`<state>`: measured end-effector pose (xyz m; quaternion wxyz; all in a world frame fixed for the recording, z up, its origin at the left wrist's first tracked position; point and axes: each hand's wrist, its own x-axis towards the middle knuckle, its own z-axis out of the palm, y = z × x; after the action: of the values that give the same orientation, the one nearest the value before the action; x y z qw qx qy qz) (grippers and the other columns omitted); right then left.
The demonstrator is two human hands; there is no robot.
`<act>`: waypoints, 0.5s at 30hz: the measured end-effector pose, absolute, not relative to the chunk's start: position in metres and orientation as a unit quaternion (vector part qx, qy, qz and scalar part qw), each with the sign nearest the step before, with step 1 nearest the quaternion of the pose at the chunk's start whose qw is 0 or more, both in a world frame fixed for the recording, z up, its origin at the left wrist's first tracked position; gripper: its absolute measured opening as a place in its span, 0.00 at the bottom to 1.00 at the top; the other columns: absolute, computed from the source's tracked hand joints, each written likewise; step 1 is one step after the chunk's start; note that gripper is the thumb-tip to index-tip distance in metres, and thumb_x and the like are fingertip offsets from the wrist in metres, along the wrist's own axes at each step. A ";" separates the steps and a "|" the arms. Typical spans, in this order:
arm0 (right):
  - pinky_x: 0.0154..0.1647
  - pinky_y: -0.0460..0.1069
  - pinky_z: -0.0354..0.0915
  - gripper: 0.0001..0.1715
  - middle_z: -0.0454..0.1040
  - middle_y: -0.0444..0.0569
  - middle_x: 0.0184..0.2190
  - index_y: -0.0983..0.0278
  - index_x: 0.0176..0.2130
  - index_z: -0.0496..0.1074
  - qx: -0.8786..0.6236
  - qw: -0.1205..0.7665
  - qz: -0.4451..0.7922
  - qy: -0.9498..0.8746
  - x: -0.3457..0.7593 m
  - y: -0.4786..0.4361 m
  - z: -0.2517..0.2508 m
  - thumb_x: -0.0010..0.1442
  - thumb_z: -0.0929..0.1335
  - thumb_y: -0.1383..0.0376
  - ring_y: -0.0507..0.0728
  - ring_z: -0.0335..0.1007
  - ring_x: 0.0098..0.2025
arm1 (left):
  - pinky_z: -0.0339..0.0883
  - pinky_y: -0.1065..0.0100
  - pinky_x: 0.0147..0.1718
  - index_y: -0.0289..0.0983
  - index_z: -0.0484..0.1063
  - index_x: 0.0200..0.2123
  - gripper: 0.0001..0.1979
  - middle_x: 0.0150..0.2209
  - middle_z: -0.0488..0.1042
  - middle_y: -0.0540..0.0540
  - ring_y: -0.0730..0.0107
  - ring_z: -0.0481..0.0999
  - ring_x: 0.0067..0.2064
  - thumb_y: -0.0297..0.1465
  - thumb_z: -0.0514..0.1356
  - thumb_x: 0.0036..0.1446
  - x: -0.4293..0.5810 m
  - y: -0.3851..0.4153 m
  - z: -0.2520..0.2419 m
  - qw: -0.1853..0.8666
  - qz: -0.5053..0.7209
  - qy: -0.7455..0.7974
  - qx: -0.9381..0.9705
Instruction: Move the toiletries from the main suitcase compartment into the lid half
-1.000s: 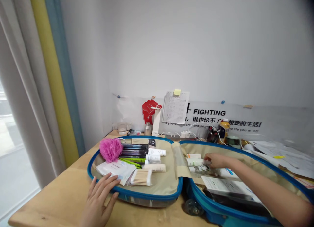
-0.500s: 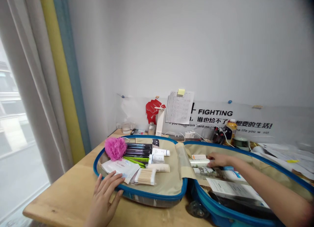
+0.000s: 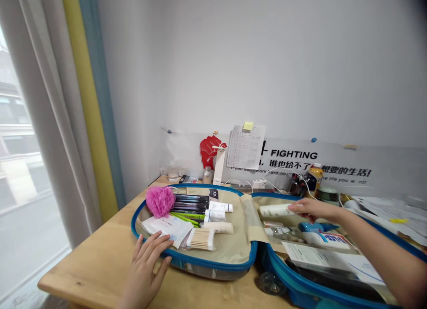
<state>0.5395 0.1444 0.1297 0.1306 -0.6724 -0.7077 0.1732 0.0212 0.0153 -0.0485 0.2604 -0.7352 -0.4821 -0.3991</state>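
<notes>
A slim, pale white-green cylindrical tube (image 3: 275, 210) with a smooth surface lies nearly level in the grip of the right hand (image 3: 312, 210), over the far part of the right half of an open, blue-rimmed suitcase (image 3: 230, 244) lined with smooth beige fabric. Below it in that half lie a clear plastic bottle (image 3: 283, 233) with a white cap, a glossy blue object (image 3: 309, 227), a plump white tube (image 3: 328, 240) with blue and red print, and a flat white printed packet (image 3: 308, 254).

The left half holds a ruffled pink mesh bath puff (image 3: 160, 201), a soft white flat packet (image 3: 167, 228), a clear bag of wooden-stemmed cotton swabs (image 3: 200, 239), a matt cream tube (image 3: 218, 227), two smaller white tubes (image 3: 220, 206) with blue bands, thin bright green sticks (image 3: 183, 219) and long dark slender packs (image 3: 191, 204). The suitcase rests on a pale wooden table (image 3: 96, 255).

The right forearm slants in from the lower right, wrist roughly level; thumb and fingers are pinched together on the pale tube's right end. The left hand (image 3: 148, 253) reaches in from below, palm down, its fingers extended and slightly spread at the near left rim, grasping nothing. Its fingertips overlap the white flat packet's edge; whether they press on it cannot be told.
</notes>
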 end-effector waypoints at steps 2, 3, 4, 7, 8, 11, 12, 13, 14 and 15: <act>0.27 0.49 0.63 0.35 0.71 0.53 0.24 0.61 0.24 0.67 -0.644 0.161 0.210 -0.718 0.539 0.142 0.148 0.63 0.59 0.36 0.50 0.60 0.23 | 0.47 0.54 0.70 0.46 0.75 0.52 0.14 0.51 0.82 0.48 0.59 0.79 0.56 0.32 0.58 0.65 0.021 0.016 -0.049 0.258 -0.399 -0.485 -0.734; 0.28 0.50 0.63 0.37 0.72 0.55 0.27 0.61 0.25 0.67 -0.628 0.171 0.229 -0.724 0.535 0.142 0.156 0.62 0.57 0.34 0.50 0.60 0.24 | 0.47 0.54 0.70 0.46 0.75 0.52 0.14 0.51 0.82 0.48 0.60 0.79 0.56 0.32 0.58 0.65 0.021 0.016 -0.049 0.257 -0.400 -0.485 -0.734; 0.29 0.49 0.63 0.38 0.73 0.57 0.29 0.62 0.28 0.69 -0.616 0.184 0.236 -0.729 0.527 0.143 0.163 0.61 0.56 0.34 0.51 0.61 0.25 | 0.46 0.54 0.70 0.46 0.74 0.52 0.14 0.51 0.82 0.49 0.60 0.79 0.56 0.32 0.58 0.65 0.021 0.016 -0.049 0.258 -0.400 -0.484 -0.735; 0.33 0.48 0.66 0.35 0.75 0.56 0.34 0.64 0.36 0.73 -0.585 0.195 0.241 -0.749 0.480 0.153 0.170 0.64 0.59 0.38 0.52 0.66 0.30 | 0.41 0.56 0.71 0.45 0.73 0.53 0.14 0.51 0.82 0.49 0.61 0.78 0.57 0.32 0.57 0.65 0.021 0.016 -0.049 0.261 -0.399 -0.479 -0.737; 0.35 0.48 0.67 0.32 0.76 0.54 0.35 0.65 0.39 0.74 -0.575 0.188 0.243 -0.759 0.457 0.158 0.167 0.65 0.61 0.41 0.52 0.68 0.31 | 0.41 0.57 0.71 0.45 0.73 0.53 0.14 0.51 0.82 0.49 0.61 0.78 0.57 0.32 0.57 0.65 0.022 0.016 -0.048 0.260 -0.399 -0.479 -0.737; 0.40 0.51 0.71 0.23 0.76 0.47 0.36 0.65 0.45 0.74 -0.551 0.150 0.240 -0.785 0.382 0.170 0.150 0.68 0.66 0.48 0.52 0.71 0.34 | 0.43 0.55 0.71 0.45 0.74 0.52 0.14 0.51 0.82 0.49 0.61 0.78 0.57 0.31 0.57 0.65 0.022 0.015 -0.047 0.257 -0.404 -0.479 -0.736; 0.42 0.52 0.72 0.22 0.76 0.47 0.38 0.66 0.46 0.74 -0.547 0.138 0.236 -0.791 0.357 0.173 0.142 0.68 0.67 0.50 0.53 0.72 0.36 | 0.45 0.54 0.71 0.46 0.74 0.52 0.14 0.51 0.82 0.49 0.60 0.78 0.57 0.31 0.57 0.65 0.022 0.014 -0.047 0.254 -0.405 -0.481 -0.735; 0.43 0.53 0.73 0.21 0.76 0.47 0.39 0.66 0.47 0.74 -0.543 0.128 0.229 -0.797 0.334 0.175 0.134 0.68 0.67 0.50 0.54 0.73 0.39 | 0.47 0.54 0.70 0.46 0.74 0.52 0.14 0.51 0.82 0.49 0.60 0.79 0.57 0.31 0.58 0.64 0.022 0.014 -0.047 0.250 -0.406 -0.483 -0.734; 0.45 0.54 0.73 0.21 0.76 0.48 0.42 0.66 0.48 0.73 -0.539 0.120 0.221 -0.804 0.314 0.177 0.127 0.68 0.68 0.51 0.55 0.74 0.41 | 0.49 0.53 0.70 0.46 0.75 0.52 0.14 0.51 0.82 0.48 0.59 0.79 0.56 0.31 0.58 0.64 0.022 0.014 -0.047 0.246 -0.406 -0.485 -0.734; 0.47 0.55 0.73 0.21 0.76 0.48 0.44 0.65 0.49 0.73 -0.534 0.112 0.213 -0.811 0.296 0.178 0.120 0.68 0.68 0.51 0.56 0.74 0.44 | 0.50 0.52 0.69 0.46 0.75 0.52 0.14 0.51 0.82 0.48 0.59 0.79 0.56 0.31 0.58 0.64 0.021 0.014 -0.047 0.242 -0.407 -0.487 -0.734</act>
<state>0.2958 0.1783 0.1199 0.1119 -0.5337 -0.8107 0.2132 0.0214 0.0144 -0.0470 0.2422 -0.7338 -0.4874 -0.4066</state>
